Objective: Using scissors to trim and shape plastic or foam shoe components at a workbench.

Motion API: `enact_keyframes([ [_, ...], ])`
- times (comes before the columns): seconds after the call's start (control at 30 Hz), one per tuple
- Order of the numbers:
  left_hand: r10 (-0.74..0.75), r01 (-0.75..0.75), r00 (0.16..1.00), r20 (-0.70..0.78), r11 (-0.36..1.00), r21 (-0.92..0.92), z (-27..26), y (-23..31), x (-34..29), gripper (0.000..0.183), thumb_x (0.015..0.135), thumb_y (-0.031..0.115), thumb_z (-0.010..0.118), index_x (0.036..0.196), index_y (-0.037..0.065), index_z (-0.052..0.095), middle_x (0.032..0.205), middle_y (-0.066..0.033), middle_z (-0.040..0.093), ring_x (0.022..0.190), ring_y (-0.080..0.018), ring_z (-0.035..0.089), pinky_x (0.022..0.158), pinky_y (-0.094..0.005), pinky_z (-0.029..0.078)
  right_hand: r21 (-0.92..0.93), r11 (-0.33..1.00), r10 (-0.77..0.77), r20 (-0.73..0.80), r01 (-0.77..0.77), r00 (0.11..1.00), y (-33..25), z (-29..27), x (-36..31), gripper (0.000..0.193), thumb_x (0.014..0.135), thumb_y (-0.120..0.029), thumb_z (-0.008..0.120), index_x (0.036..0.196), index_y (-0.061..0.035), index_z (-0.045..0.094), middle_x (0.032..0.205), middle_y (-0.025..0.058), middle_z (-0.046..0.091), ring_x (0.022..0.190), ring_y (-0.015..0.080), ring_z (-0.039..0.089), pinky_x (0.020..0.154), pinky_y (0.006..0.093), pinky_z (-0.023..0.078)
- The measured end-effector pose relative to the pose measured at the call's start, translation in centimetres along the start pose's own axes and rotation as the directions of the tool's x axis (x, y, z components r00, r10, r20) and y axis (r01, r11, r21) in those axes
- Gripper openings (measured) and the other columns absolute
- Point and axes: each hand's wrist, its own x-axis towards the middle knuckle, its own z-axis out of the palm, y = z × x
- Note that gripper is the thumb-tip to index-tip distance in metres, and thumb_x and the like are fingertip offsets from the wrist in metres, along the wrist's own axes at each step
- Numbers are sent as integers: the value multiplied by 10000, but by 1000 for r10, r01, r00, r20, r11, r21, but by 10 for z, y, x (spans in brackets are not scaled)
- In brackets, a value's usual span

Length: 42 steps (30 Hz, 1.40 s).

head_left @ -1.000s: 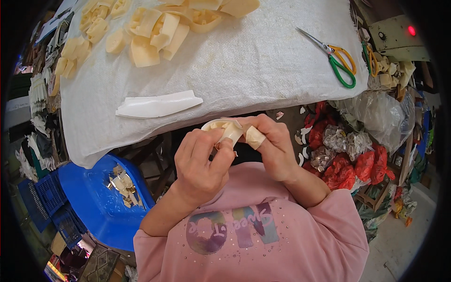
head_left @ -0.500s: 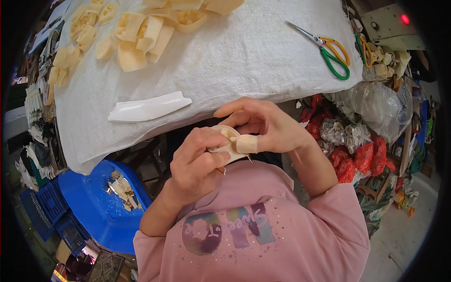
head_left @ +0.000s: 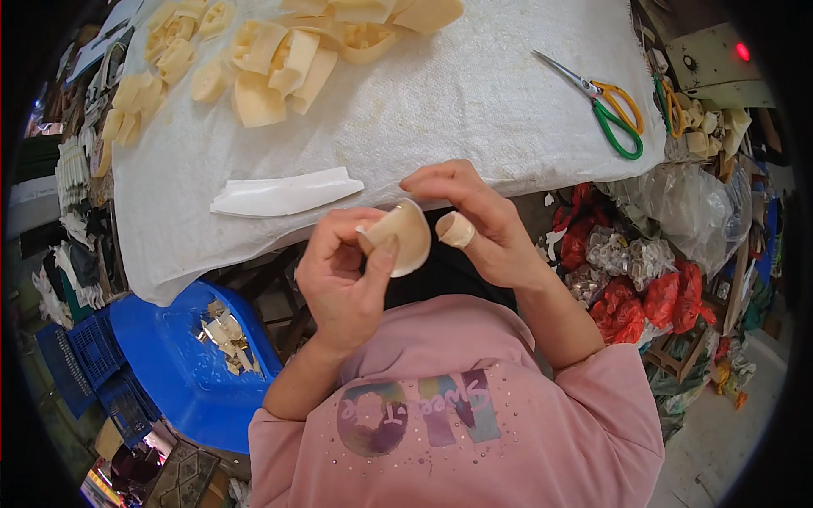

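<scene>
My left hand (head_left: 332,284) grips a cream, curved, cup-like piece (head_left: 410,236) with a pale rim, its thumb pressed on the near face. To the right, my right hand (head_left: 495,233) is apart from the piece, fingers spread and bent toward it. A cream wrap (head_left: 456,229) covers the right thumb. Both hands are just off the table's near edge, above my lap. On the table, near the left hand, lies a long white curved strip (head_left: 288,194). Scissors (head_left: 601,97) with one yellow and one green handle rest farther right, their blades slightly parted.
A white woven cloth (head_left: 457,102) covers the table. Cream curved pieces (head_left: 296,59) are heaped at its far left. Below left stands a blue basin (head_left: 161,356) with scraps (head_left: 224,334) in it. Red plastic bags (head_left: 660,296) and clear plastic (head_left: 703,203) crowd the right side.
My right hand has come away from the cream piece and opened. The left hand has turned the piece so its rounded side shows. The whole view has shifted slightly.
</scene>
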Motion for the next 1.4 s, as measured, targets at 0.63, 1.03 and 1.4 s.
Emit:
enact_keyframes([
  [0.63,-171,192,974,151,972,-133,13,6,-4,182,869,43,622,1012,-35,541,1064,-102,566,943,-108,545,832,-253,475,-146,984,91,-103,-105,991,-20,9,2,139,863,-159,575,800,-38,555,887,45,504,844,161,473,744,279,382],
  [1.03,100,-107,992,84,991,86,-1,1,8,134,912,136,579,886,4,579,1225,-208,529,1130,-256,519,902,-365,454,382,843,419,-26,-378,908,-23,-7,-2,394,934,-211,546,1264,-3,489,1119,119,582,1031,175,563,888,320,470],
  [1.4,499,-588,806,317,737,334,-16,-7,9,334,846,325,631,1136,162,657,1293,-188,468,1211,-359,391,976,-421,353,102,991,88,12,-88,996,-26,-8,8,693,690,-28,745,1302,-17,421,1134,131,594,1077,206,576,956,344,456],
])
